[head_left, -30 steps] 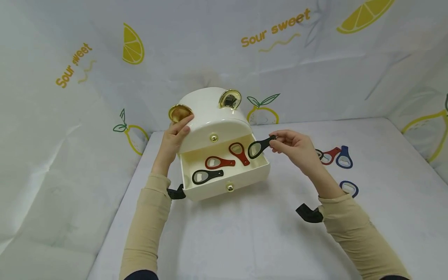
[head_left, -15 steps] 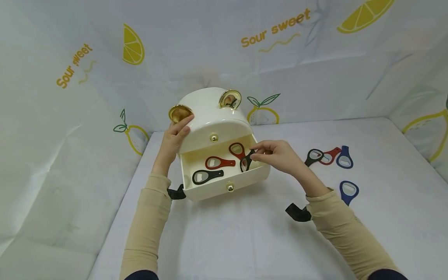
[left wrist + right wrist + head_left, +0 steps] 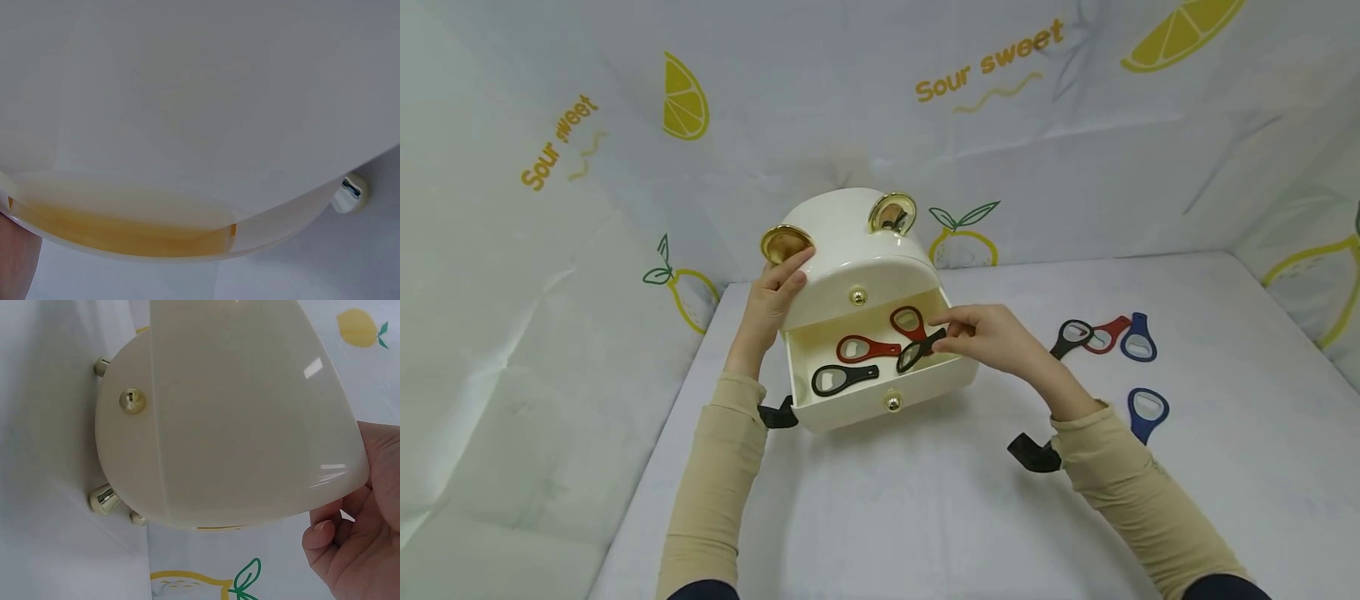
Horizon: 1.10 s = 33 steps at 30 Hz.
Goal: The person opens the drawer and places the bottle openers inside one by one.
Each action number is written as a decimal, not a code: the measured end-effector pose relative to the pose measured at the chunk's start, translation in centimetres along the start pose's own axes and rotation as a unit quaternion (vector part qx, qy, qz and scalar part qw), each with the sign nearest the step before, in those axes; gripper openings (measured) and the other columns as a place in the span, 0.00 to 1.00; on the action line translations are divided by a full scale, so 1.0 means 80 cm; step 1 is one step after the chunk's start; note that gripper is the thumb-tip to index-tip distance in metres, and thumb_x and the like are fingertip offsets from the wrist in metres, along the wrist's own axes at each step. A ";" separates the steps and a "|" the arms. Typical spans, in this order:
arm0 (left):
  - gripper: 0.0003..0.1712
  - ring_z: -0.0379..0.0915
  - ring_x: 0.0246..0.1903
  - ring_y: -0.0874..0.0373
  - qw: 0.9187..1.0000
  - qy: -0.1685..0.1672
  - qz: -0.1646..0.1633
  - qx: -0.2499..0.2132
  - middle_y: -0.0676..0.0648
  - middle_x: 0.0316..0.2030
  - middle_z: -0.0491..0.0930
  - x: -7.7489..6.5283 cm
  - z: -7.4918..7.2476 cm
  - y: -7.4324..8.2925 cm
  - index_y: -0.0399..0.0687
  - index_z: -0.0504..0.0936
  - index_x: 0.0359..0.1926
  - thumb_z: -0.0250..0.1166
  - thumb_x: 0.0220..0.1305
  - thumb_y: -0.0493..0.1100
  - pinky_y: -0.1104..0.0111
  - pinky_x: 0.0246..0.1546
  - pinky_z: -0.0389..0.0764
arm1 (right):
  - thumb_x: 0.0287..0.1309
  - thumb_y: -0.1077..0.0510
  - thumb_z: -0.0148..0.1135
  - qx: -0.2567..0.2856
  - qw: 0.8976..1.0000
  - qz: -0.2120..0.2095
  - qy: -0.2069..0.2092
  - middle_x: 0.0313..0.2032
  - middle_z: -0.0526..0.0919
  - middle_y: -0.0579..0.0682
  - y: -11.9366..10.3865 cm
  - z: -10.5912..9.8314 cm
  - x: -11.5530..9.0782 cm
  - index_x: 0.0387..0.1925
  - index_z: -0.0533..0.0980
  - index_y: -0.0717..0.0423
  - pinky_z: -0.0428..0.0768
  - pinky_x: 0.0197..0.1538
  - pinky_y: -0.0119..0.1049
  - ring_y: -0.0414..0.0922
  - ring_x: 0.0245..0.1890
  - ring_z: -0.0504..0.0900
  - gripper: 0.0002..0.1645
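In the head view a white box [image 3: 842,225] with gold ear shapes has its lower drawer [image 3: 850,417] pulled out. My left hand [image 3: 767,304] rests against the box's left side, fingers by the left ear. At the drawer's right side is my right hand [image 3: 988,333], thumb and index finger apart around the handle end of a black bottle opener [image 3: 910,357]. That opener lies across a red bottle opener [image 3: 907,319]. Beside them in the drawer are another red bottle opener [image 3: 857,349] and a black bottle opener [image 3: 831,380]. In the right wrist view several fingers look curled; the openers are hidden there.
To the right on the white table [image 3: 880,517] lie a black opener [image 3: 1072,333], a red opener [image 3: 1101,337] and a blue opener [image 3: 1138,343], close together. Nearer the right forearm is another blue opener [image 3: 1148,408]. A lemon-printed cloth [image 3: 850,100] hangs behind the box.
My right hand has moved left and down into the drawer with the black opener, which now lies over the red one with its handle between parted fingers. The middle red opener shifted slightly left.
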<state>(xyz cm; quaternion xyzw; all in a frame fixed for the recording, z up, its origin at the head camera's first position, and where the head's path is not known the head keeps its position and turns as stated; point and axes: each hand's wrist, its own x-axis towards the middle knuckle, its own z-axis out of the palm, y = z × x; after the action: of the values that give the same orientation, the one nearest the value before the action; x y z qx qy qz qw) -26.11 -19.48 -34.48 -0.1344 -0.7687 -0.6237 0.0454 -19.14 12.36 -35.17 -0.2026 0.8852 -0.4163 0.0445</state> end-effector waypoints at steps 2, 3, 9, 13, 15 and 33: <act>0.34 0.57 0.54 0.59 1.000 0.000 -0.001 0.000 0.48 0.61 0.59 0.000 0.000 0.000 0.54 0.74 0.60 0.61 0.54 0.63 0.73 0.48 0.66 | 0.51 0.52 0.68 -0.002 1.000 -0.005 0.001 0.26 0.79 0.48 0.000 0.000 -0.001 0.48 0.79 0.55 0.65 0.26 0.30 0.40 0.24 0.67 0.22; 0.34 0.57 0.54 0.59 1.000 0.000 -0.001 0.001 0.48 0.60 0.60 -0.001 -0.001 0.000 0.54 0.74 0.60 0.61 0.54 0.63 0.73 0.48 0.67 | 0.51 0.52 0.68 -0.003 1.000 -0.007 0.002 0.26 0.79 0.47 0.000 0.001 -0.001 0.48 0.80 0.55 0.65 0.26 0.30 0.40 0.23 0.68 0.21; 0.31 0.57 0.53 0.59 1.000 0.000 -0.003 0.004 0.49 0.59 0.60 -0.001 -0.001 0.000 0.55 0.74 0.60 0.60 0.57 0.61 0.73 0.47 0.67 | 0.51 0.52 0.68 -0.014 1.000 -0.017 0.002 0.24 0.77 0.46 0.001 0.001 -0.001 0.44 0.81 0.54 0.66 0.26 0.30 0.40 0.23 0.69 0.18; 0.30 0.57 0.54 0.59 1.000 -0.001 -0.002 0.006 0.48 0.60 0.60 -0.001 0.000 0.000 0.54 0.74 0.60 0.60 0.59 0.59 0.73 0.47 0.68 | 0.51 0.52 0.68 -0.011 1.000 -0.018 0.001 0.23 0.77 0.46 0.002 0.001 -0.001 0.43 0.81 0.55 0.66 0.25 0.30 0.39 0.22 0.68 0.17; 0.30 0.57 0.54 0.58 1.000 -0.001 -0.002 0.007 0.48 0.61 0.59 0.000 -0.001 0.001 0.53 0.74 0.60 0.60 0.59 0.59 0.73 0.47 0.68 | 0.52 0.52 0.68 -0.008 1.000 -0.019 0.002 0.23 0.76 0.46 0.002 0.001 -0.001 0.43 0.81 0.54 0.66 0.25 0.30 0.39 0.22 0.68 0.17; 0.24 0.55 0.56 0.59 1.000 -0.004 -0.006 0.009 0.47 0.63 0.58 0.000 -0.001 0.003 0.52 0.73 0.61 0.56 0.65 0.49 0.72 0.50 0.66 | 0.55 0.51 0.65 -0.007 0.998 -0.027 0.062 0.26 0.81 0.46 -0.001 -0.003 -0.010 0.43 0.81 0.52 0.68 0.26 0.29 0.42 0.25 0.70 0.14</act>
<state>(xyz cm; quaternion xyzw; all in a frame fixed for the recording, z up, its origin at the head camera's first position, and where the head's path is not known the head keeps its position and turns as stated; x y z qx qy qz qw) -26.03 -19.50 -34.25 -0.1315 -0.7753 -0.6165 0.0399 -18.45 12.79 -35.05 -0.2004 0.8833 -0.4232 -0.0230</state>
